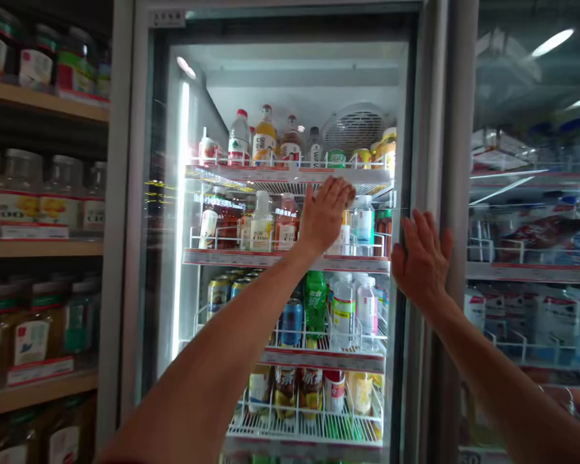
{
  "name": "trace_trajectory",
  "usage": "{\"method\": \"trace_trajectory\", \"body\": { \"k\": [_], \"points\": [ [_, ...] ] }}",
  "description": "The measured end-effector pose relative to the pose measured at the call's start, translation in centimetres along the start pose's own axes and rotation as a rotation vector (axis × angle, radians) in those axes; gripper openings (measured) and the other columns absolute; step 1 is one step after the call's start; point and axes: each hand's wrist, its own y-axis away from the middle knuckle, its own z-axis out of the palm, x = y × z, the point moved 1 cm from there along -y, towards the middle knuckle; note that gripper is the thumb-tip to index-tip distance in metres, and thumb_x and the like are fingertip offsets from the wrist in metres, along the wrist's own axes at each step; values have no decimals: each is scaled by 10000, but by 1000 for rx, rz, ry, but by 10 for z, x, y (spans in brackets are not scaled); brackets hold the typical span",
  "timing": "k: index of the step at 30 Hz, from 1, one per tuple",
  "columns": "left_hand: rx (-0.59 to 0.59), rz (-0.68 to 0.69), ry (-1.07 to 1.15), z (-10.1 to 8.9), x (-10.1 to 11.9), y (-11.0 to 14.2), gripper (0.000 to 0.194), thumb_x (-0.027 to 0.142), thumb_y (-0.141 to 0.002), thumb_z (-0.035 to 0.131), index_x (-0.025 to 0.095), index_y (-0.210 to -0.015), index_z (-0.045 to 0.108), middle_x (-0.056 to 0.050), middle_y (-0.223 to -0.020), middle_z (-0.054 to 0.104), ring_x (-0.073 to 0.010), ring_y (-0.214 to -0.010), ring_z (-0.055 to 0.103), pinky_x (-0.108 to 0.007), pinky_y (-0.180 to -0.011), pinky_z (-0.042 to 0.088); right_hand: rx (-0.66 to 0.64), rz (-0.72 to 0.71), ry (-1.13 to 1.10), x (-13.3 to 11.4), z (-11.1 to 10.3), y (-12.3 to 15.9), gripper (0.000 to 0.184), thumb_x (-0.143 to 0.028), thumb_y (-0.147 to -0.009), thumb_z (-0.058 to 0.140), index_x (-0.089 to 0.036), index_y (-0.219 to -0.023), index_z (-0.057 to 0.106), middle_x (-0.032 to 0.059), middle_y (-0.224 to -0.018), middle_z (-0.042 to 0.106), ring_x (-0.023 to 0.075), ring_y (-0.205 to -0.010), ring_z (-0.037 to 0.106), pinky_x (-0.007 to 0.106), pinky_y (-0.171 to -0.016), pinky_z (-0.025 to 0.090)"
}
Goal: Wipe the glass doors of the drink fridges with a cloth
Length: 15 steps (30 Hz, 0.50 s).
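Observation:
The glass door (167, 212) of a lit drinks fridge stands in front of me, and it looks closed. My left hand (325, 216) reaches up with its fingers stretched out, flat at the glass over the second shelf. A brownish patch past its fingertips may be its reflection; I cannot tell. My right hand (423, 258) is by the right edge of the door, fingers spread, over the grey door frame (432, 148). Neither hand shows anything held. Behind the glass are several drink bottles (263, 138), a green bottle (316, 299) and a blue can (291, 320) on wire-fronted shelves.
To the left, wooden shelves (43, 248) hold several jars (33, 335) with price tags. Another fridge door (536, 270) is at the right, with packages and bottles behind its glass. Reflections of lights show on both doors.

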Motion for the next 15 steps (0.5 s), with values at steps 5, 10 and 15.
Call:
{"method": "trace_trajectory", "body": {
  "k": [5, 10, 15],
  "points": [
    [-191, 557, 40, 7, 50, 27, 446, 178, -910, 294, 250, -1339, 391, 15, -1441, 382, -167, -1368, 264, -466, -1148, 167, -15, -8, 30, 12, -10, 3, 523, -276, -860, 401, -150, -1367, 373, 151, -1435, 371, 293, -1351, 295, 559, -1079, 201],
    [-137, 346, 30, 1, 30, 14, 478, 123, -878, 312, 236, -1335, 401, -24, -1425, 406, -179, -1355, 297, -493, -1144, 157, -27, -3, 35, 11, -15, 4, 538, -265, -859, 400, -150, -1382, 350, 147, -1446, 354, 295, -1359, 277, 562, -1088, 191],
    [-45, 276, 26, 0, 25, 41, 470, 151, -882, 326, 240, -1336, 406, -25, -1423, 408, -212, -1361, 284, -526, -1132, 156, -30, -19, 0, 1, -7, 11, 555, -269, -863, 388, -198, -1407, 304, 122, -1448, 360, 285, -1358, 283, 575, -1077, 200]
  ]
}}
